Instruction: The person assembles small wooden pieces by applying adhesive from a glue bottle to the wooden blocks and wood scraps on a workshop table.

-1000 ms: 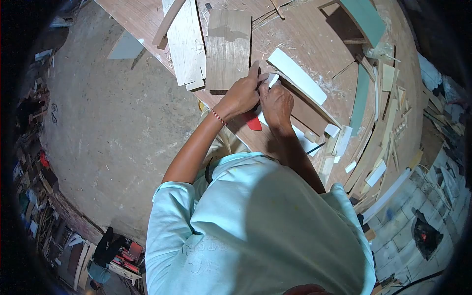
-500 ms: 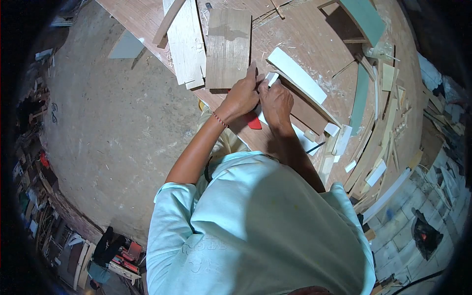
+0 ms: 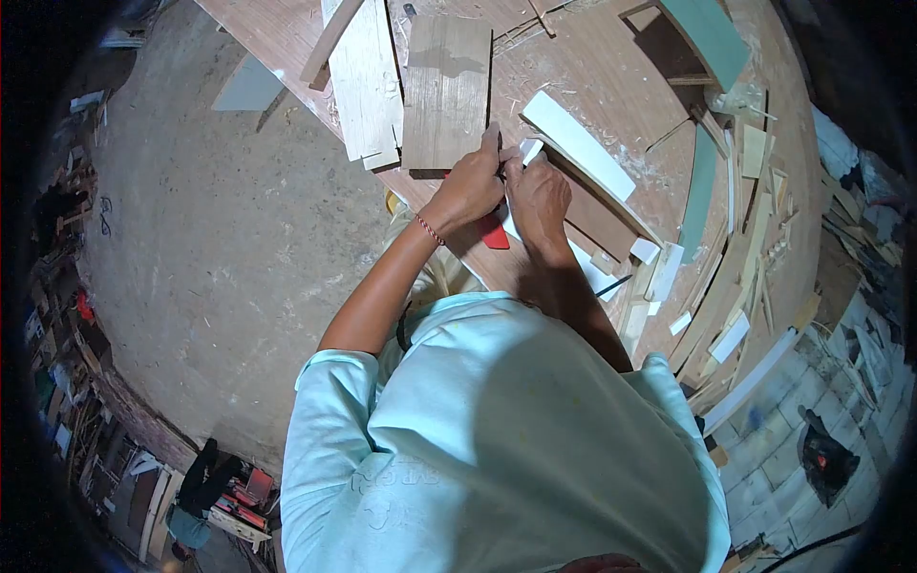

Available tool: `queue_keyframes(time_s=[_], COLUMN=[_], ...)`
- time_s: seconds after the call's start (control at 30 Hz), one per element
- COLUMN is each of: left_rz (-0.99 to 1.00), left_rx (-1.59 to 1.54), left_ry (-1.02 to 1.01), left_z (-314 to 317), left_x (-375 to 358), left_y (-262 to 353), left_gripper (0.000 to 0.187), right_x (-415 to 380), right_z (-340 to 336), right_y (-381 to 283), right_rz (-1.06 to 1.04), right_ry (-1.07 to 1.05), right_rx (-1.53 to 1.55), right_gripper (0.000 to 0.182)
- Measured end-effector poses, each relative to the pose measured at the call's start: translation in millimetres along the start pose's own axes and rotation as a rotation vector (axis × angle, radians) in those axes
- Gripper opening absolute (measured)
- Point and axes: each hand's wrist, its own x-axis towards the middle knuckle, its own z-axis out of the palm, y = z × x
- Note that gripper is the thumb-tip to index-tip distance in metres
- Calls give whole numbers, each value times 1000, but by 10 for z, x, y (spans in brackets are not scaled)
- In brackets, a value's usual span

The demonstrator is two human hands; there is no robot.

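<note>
My left hand (image 3: 470, 188) is closed near the lower right corner of a brown wooden board (image 3: 447, 95). Its index finger points up along the board's edge, and what its fingertips grip is hidden. Close against it, my right hand (image 3: 540, 199) pinches a small white piece (image 3: 531, 150) that sticks out past the fingers. A red flat object (image 3: 494, 232) lies under and beside the hands. To their right is a long wooden strip (image 3: 597, 199), with a white tapered panel (image 3: 578, 143) beyond it.
A whitish board (image 3: 365, 91) lies left of the brown one on the workbench (image 3: 592, 72). Green curved pieces (image 3: 705, 43) stand at the upper right. Wood offcuts (image 3: 750, 277) crowd the right side. A dark pencil-like stick (image 3: 613, 286) rests near my right forearm.
The hands stay together in almost the same spot, with only slight finger movement. The view has shifted a little; the boards otherwise look unchanged.
</note>
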Motion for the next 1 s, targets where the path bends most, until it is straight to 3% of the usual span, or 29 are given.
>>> queue_keyframes(time_s=[0.4, 0.47, 0.6, 0.8, 1.0], left_rz=[18, -149, -20, -68, -78], left_rx=[-123, -164, -226, -195, -251], left_ry=[59, 19, 115, 62, 67], left_z=[90, 110, 180, 132, 197], left_x=[16, 23, -5, -42, -85], left_y=[-158, -150, -192, -94, -41], left_gripper=[56, 58, 60, 64, 67], right_x=[-10, -35, -110, -163, -200], right_z=[-13, -125, -243, -61, -29], right_y=[29, -2, 47, 254, 263], right_rz=[-10, -10, -8, -100, -114], right_ry=[-20, -52, -119, 76, 177], right_rx=[54, 92, 123, 228, 266], right_gripper=[44, 44, 37, 24, 25])
